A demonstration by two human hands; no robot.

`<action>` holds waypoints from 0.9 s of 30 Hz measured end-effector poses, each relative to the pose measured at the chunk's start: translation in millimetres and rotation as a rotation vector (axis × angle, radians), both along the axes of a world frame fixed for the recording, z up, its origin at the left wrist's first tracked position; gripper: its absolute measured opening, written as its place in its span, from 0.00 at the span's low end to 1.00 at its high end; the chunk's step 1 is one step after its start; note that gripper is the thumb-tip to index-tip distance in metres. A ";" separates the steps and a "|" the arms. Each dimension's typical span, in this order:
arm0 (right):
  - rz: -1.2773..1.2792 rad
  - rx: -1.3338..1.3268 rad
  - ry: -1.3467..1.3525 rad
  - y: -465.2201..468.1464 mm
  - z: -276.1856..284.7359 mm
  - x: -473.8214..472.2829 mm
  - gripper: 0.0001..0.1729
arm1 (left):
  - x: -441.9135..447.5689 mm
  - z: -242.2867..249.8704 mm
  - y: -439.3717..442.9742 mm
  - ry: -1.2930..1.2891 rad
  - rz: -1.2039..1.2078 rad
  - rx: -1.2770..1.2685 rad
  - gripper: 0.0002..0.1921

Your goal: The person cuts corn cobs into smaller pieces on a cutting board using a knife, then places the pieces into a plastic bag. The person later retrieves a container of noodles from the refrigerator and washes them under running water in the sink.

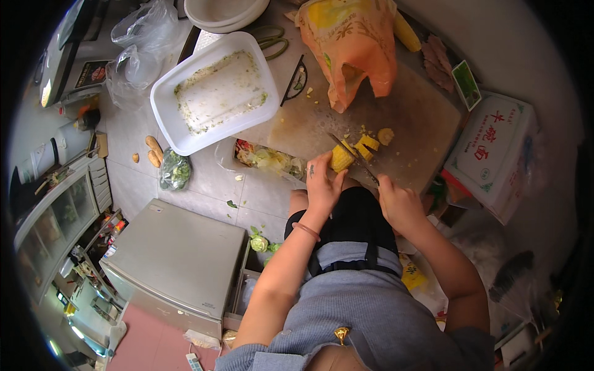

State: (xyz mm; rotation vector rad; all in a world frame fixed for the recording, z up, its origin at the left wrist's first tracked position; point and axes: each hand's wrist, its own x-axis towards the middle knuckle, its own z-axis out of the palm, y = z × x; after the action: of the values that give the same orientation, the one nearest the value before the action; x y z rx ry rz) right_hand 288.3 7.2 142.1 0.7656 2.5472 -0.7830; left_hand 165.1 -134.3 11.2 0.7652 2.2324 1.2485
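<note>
My left hand (324,180) grips a piece of yellow corn cob (342,160) near the front edge of a worn cutting board (413,125). In my right hand (398,199) is the handle of a knife (355,155). Its blade lies across the corn, between the held length and the cut chunks (367,145). A paler round cob end (385,136) rests just beyond the chunks. Loose kernels are scattered around them. My fingers partly hide the held corn.
An orange plastic bag (352,51) stands at the board's back. To the left are a white plastic tub (216,92) with green scraps and scissors (274,44). Below the board's left edge sits a scrap bin (271,160). A white carton (487,150) stands right.
</note>
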 end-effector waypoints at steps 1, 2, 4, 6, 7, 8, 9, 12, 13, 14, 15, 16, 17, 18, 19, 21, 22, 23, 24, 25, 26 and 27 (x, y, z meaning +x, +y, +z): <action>0.011 0.012 -0.039 -0.4 0.6 -0.6 0.15 | -0.9 0.6 1.5 -0.007 -0.004 0.000 0.30; 0.021 0.024 -0.077 -1.0 0.7 -1.6 0.14 | -1.5 1.4 2.9 -0.010 -0.004 0.016 0.30; 0.031 0.016 -0.130 -1.2 0.0 -3.9 0.12 | -2.8 1.9 4.0 -0.016 -0.005 0.042 0.29; 0.028 -0.019 -0.160 1.6 -0.8 -8.4 0.11 | -6.9 1.7 5.0 -0.006 -0.027 0.040 0.29; 0.023 -0.039 -0.179 3.0 0.0 -11.2 0.11 | -9.1 1.5 5.1 -0.003 -0.039 0.039 0.29; 0.018 -0.058 -0.197 4.6 1.4 -14.5 0.11 | -11.3 1.7 4.8 -0.010 -0.054 0.035 0.30; 0.015 -0.078 -0.216 6.5 1.8 -17.8 0.11 | -13.5 2.3 4.8 -0.018 -0.067 0.031 0.30; -0.014 -0.140 -0.190 8.5 -3.1 -29.2 0.11 | -20.7 -2.0 2.1 -0.074 -0.081 -0.004 0.30; -0.020 -0.140 -0.216 9.0 -6.6 -39.0 0.12 | -22.2 -3.9 2.2 -0.096 -0.082 -0.017 0.30; -0.026 -0.142 -0.241 9.1 -11.6 -52.0 0.13 | -21.5 -5.1 2.7 -0.117 -0.071 -0.008 0.29; -0.029 -0.143 -0.264 9.4 -15.0 -60.4 0.13 | -21.4 -5.9 3.1 -0.135 -0.057 0.001 0.29; -0.025 -0.100 -0.200 3.3 -30.7 -53.5 0.15 | -21.1 -5.1 2.1 -0.153 -0.049 0.011 0.29; -0.023 -0.046 -0.137 -3.8 -60.4 -36.3 0.17 | -18.8 -4.2 4.8 -0.142 -0.056 0.032 0.29; -0.009 0.004 -0.073 -7.6 -80.0 -24.4 0.18 | -16.6 -1.6 4.9 -0.129 -0.051 0.049 0.29; -0.029 0.025 -0.034 -9.3 -88.7 -20.3 0.19 | -18.1 -1.8 5.2 -0.104 -0.045 0.061 0.29; -0.076 0.061 0.035 -16.3 -91.7 -14.2 0.20 | -17.2 -3.1 5.0 -0.086 -0.032 0.073 0.28; -0.082 0.052 0.057 -16.1 -87.5 -13.0 0.19 | -14.8 -3.6 3.2 -0.082 -0.029 0.076 0.28; -0.090 0.044 0.078 -13.6 -80.3 -10.1 0.19 | -12.3 -4.1 1.7 -0.098 -0.011 0.062 0.28; -0.098 0.036 0.106 -8.6 -68.9 -15.2 0.18 | -13.8 -3.7 3.1 -0.106 0.008 0.049 0.28; -0.108 0.037 0.133 -7.2 -53.5 -16.7 0.16 | -14.2 -4.8 3.4 -0.120 0.026 0.036 0.28; -0.116 0.035 0.156 -9.4 -33.0 -15.0 0.14 | -13.9 -7.0 2.0 -0.114 0.023 0.034 0.28; -0.126 0.037 0.174 -11.2 -16.4 -13.3 0.13 | -14.0 -8.8 2.0 -0.114 0.018 0.036 0.28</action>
State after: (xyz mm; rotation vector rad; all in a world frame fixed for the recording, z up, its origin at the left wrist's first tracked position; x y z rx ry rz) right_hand 275.0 -4.0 125.7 0.9144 2.6948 -0.8795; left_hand 151.1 -132.3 2.5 0.6715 2.1352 1.3104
